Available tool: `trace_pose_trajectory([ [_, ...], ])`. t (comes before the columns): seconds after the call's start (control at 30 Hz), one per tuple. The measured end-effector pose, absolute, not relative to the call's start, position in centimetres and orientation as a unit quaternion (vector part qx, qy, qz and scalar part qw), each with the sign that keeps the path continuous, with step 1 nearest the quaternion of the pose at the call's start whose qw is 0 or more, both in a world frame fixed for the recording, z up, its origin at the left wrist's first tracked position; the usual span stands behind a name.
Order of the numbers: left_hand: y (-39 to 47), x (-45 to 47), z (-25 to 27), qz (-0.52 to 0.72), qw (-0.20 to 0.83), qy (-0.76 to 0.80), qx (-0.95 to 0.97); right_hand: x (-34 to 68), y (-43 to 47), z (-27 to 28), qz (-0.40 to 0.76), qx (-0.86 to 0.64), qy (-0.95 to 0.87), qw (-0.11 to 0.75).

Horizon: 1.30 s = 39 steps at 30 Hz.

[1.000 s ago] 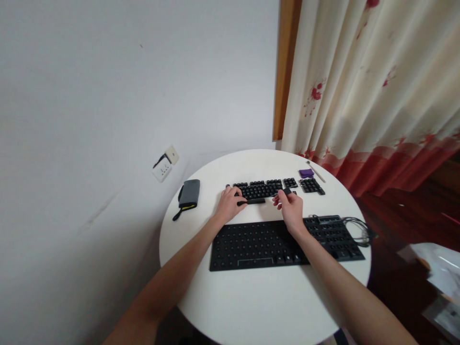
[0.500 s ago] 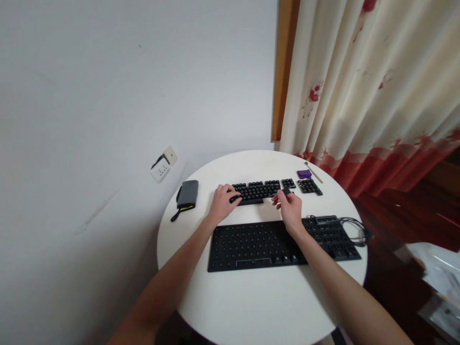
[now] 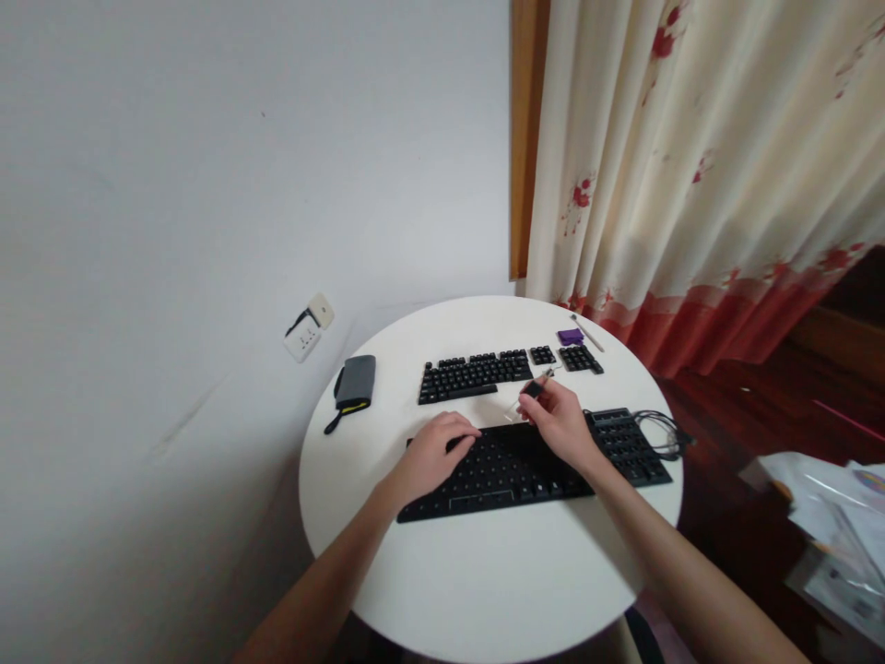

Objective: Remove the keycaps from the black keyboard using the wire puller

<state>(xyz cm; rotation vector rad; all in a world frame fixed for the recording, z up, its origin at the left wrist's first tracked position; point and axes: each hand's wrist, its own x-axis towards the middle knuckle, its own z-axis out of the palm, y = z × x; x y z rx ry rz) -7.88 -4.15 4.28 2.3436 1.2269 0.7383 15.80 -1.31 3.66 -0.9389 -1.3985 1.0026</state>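
A black keyboard [image 3: 489, 475], most of its key area without keycaps, lies across the table in front of me. My left hand [image 3: 432, 452] rests over its upper left part. The fingers stretch to the right, the thumb a little apart, and nothing shows in them. My right hand [image 3: 559, 420] is closed on a keycap puller [image 3: 532, 389] with a black body and thin wire ends, held above the keyboard's top edge. Beyond the hands, loose black keycaps [image 3: 477, 372] are laid out in keyboard order, with a spacebar [image 3: 457, 395] at their front.
A grey pouch [image 3: 358, 379] lies at the left of the white round table [image 3: 477, 590]. At the back right are a purple cloth [image 3: 571, 337] and a small brush [image 3: 587, 334]. A coiled cable [image 3: 664, 435] sits at the right edge. Plastic bags [image 3: 822, 516] are at the far right.
My left hand has moved from the left end of the laid-out keycaps back onto the keyboard. My right hand has shifted slightly nearer with the keycap puller. The view has turned slightly right.
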Motion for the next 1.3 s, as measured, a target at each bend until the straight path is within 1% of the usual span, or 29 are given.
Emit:
trace_pose_trajectory([
  [0.1,-7.0,-6.0,3.5,0.205,0.223,0.407,0.862,16.9,-3.6,2.2,0.405,-0.419,-0.64,0.5],
  [0.17,-8.2,-5.4,2.8,0.176,0.212,0.404,0.872,17.8,-4.5,1.1,0.393,-0.435,-0.65,0.484],
  [0.33,-8.6,-5.5,1.0,0.121,0.175,0.398,0.892,19.5,-4.8,-0.8,0.394,-0.482,-0.594,0.51],
  [0.5,-8.3,-6.1,0.5,0.129,0.156,0.4,0.894,19.1,-4.9,-1.3,0.417,-0.486,-0.561,0.526],
  [0.6,-8.4,-7.0,0.5,0.128,0.155,0.4,0.894,18.2,-5.4,-1.3,0.441,-0.464,-0.569,0.517],
  [0.7,-8.5,-8.4,0.7,0.124,0.159,0.403,0.893,16.9,-6.1,-1.2,0.46,-0.434,-0.603,0.487],
  [0.8,-8.6,-9.2,0.9,0.116,0.172,0.41,0.888,15.8,-6.7,-0.6,0.452,-0.411,-0.65,0.452],
  [1.0,-8.9,-7.7,1.8,0.159,0.184,0.433,0.868,14.8,-7.0,1.3,0.398,-0.37,-0.755,0.367],
  [1.1,-8.7,-6.5,2.2,0.152,0.193,0.425,0.871,15.0,-6.9,1.7,0.362,-0.354,-0.799,0.325],
  [1.3,-7.9,-5.5,1.8,0.13,0.23,0.41,0.873,15.5,-7.4,1.6,0.296,-0.282,-0.866,0.29],
])
